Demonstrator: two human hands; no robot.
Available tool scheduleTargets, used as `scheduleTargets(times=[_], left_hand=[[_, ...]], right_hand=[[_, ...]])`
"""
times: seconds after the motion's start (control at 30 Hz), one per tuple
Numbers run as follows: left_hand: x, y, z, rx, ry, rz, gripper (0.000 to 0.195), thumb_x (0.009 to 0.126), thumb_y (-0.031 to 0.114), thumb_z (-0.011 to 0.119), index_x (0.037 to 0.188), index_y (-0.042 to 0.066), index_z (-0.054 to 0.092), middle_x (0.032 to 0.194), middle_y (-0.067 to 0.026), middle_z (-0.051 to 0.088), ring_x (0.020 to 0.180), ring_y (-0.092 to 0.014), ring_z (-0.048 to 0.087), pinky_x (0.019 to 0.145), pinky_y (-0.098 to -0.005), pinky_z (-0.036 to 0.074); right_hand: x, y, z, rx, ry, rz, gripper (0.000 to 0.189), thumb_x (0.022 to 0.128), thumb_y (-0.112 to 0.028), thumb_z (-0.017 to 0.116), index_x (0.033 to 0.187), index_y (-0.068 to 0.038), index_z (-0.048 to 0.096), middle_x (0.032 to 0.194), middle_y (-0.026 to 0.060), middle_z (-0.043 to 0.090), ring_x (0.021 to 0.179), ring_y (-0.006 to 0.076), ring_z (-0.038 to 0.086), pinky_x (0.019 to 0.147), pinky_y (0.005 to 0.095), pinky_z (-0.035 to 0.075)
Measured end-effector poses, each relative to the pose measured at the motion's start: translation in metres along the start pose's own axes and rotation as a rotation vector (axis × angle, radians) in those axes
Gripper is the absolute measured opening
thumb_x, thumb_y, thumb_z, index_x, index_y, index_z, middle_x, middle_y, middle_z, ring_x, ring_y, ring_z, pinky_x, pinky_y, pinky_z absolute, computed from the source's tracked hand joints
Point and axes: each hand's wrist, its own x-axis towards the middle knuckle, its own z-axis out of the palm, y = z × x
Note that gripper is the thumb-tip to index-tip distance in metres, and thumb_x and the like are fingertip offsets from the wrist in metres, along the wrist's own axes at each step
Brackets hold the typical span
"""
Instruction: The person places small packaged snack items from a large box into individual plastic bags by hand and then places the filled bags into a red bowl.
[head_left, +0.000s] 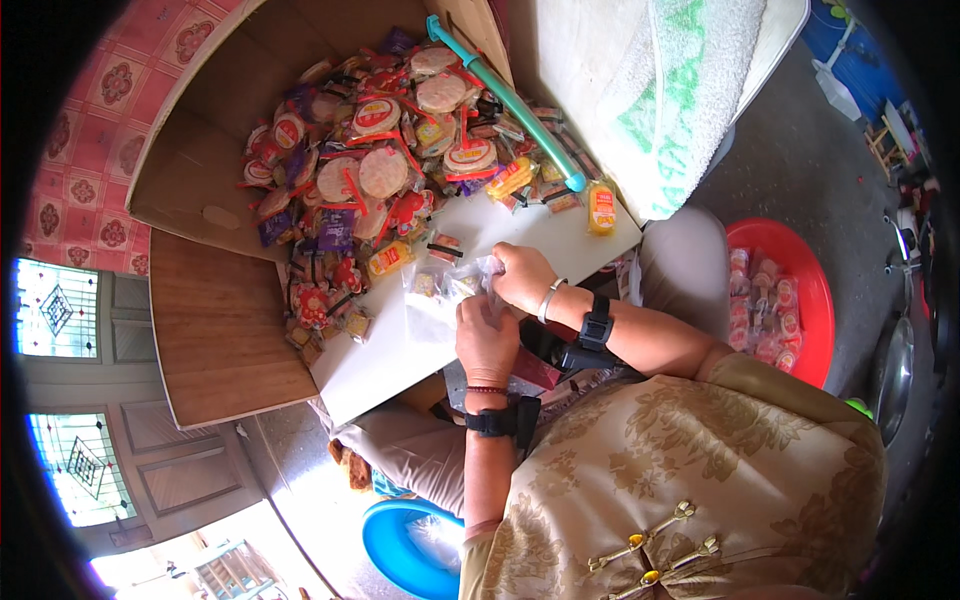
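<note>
A clear plastic bag (429, 311) with a few small wrapped pieces in it lies over the white board (360, 375). My left hand (484, 341) grips the near edge of this bag, its fingers curled. Just above and to the right, my right hand (521, 277) pinches the bag's other edge between thumb and fingers. Beyond both hands rises a heap of wrapped snacks (382, 172), among them round wafers, red packets and purple packets. A small pink packet with a dark band (445, 247) and a yellow packet (390, 257) are close to the bag.
A teal tube (517, 105) rests along the heap's right side, inside an opened cardboard box (202, 172). Another yellow packet (601, 208) lies near the board's right corner. A red basin (821, 300) of packed snacks stands at right, a blue basin (386, 547) with clear plastic at lower left.
</note>
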Motion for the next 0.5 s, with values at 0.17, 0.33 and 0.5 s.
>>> scheduleTargets(times=[0.17,0.33,0.5], left_hand=[[0.001,0.001,-0.002,0.097,0.052,0.051,0.027,0.074,0.009,0.067,0.097,0.0,0.057,0.095,-0.0178,0.056,0.079,-0.029,0.057,0.068,-0.0368,0.049],[0.005,0.01,-0.006,0.114,0.086,0.011,0.032,0.074,0.01,0.067,0.102,0.001,0.056,0.101,-0.0215,0.054,0.096,-0.038,0.054,0.081,-0.0428,0.048],[0.006,0.013,-0.013,0.256,0.093,0.038,0.036,0.073,0.015,0.068,0.105,0.002,0.056,0.106,-0.021,0.054,0.103,-0.039,0.052,0.086,-0.0451,0.046]], right_hand=[[0.001,0.001,0.003,-0.035,-0.003,-0.014,0.018,0.077,-0.012,0.062,0.09,0.0,0.062,0.082,0.0211,0.066,0.081,0.0399,0.063,0.073,0.0461,0.049],[0.002,0.006,0.0,-0.015,-0.011,-0.031,0.015,0.078,-0.013,0.062,0.087,-0.001,0.06,0.08,0.0203,0.065,0.079,0.0399,0.063,0.071,0.046,0.049],[0.001,0.009,-0.002,-0.028,-0.038,-0.05,0.015,0.078,-0.013,0.064,0.086,-0.001,0.059,0.078,0.0195,0.065,0.076,0.0395,0.063,0.069,0.0462,0.048]])
